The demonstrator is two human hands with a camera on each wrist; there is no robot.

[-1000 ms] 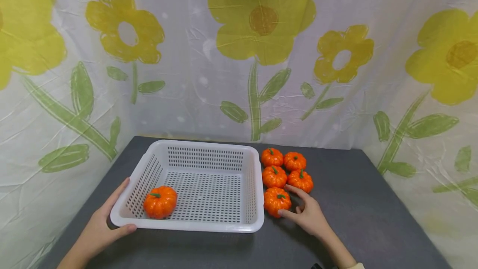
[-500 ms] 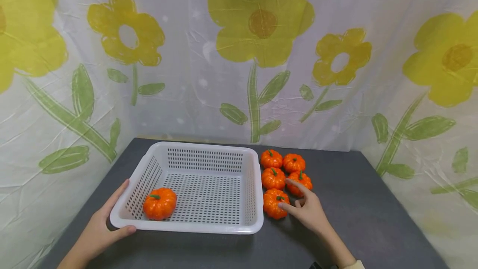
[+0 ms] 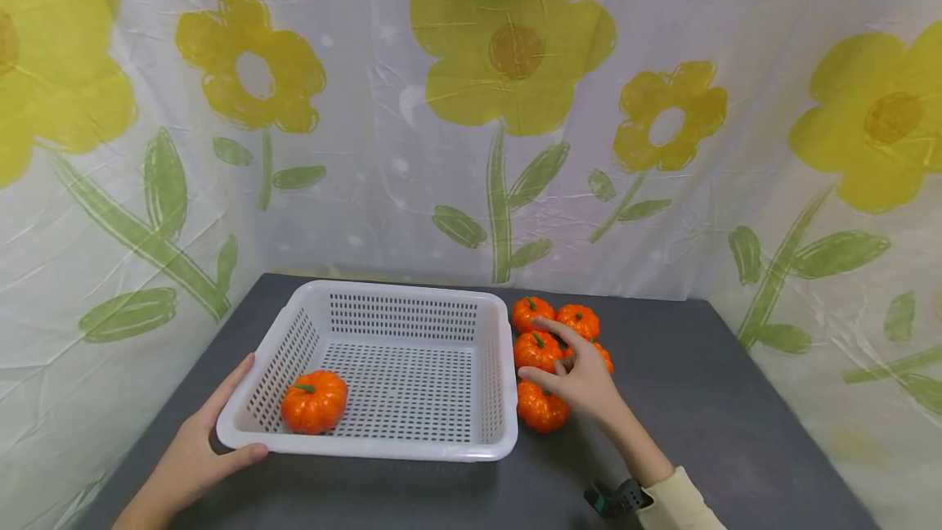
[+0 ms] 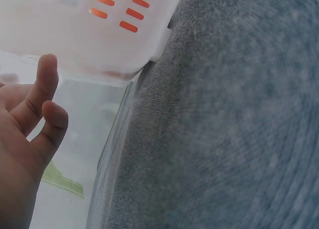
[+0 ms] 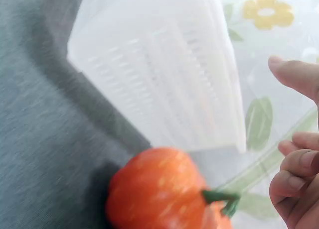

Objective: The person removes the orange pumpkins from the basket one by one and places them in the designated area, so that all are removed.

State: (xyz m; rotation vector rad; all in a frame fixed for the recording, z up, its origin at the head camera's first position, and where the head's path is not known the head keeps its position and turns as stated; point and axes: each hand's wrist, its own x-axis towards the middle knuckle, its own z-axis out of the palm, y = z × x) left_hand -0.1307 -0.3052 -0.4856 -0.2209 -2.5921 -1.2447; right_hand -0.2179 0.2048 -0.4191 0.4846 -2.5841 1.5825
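Note:
My left hand point(image 3: 193, 450) rests against the near left corner of a white perforated plastic basket point(image 3: 368, 446), index finger along its left side and thumb at the front rim. One orange pumpkin point(image 3: 314, 403) with a green stem sits inside. Above a group of small pumpkins right of the basket, my right hand point(image 3: 585, 375) hovers with thumb and index finger spread apart, nothing between them. It partly covers the nearest pumpkin point(image 3: 542, 409) and the right-hand one point(image 3: 606, 359). In the right wrist view, a pumpkin point(image 5: 154, 191) lies below and apart from the hand.
Behind the hand stand the middle pumpkin point(image 3: 536, 352), a back-left pumpkin point(image 3: 531, 313) and a back-right pumpkin point(image 3: 578, 320). All rest on a dark grey table point(image 3: 684, 399). A flower-printed curtain point(image 3: 368, 186) encloses the table's back and sides.
My right hand has left the side of the nearest pumpkin, rising and shifting left over the group, its thumb now near the basket's right rim. My left hand and the basket stay put.

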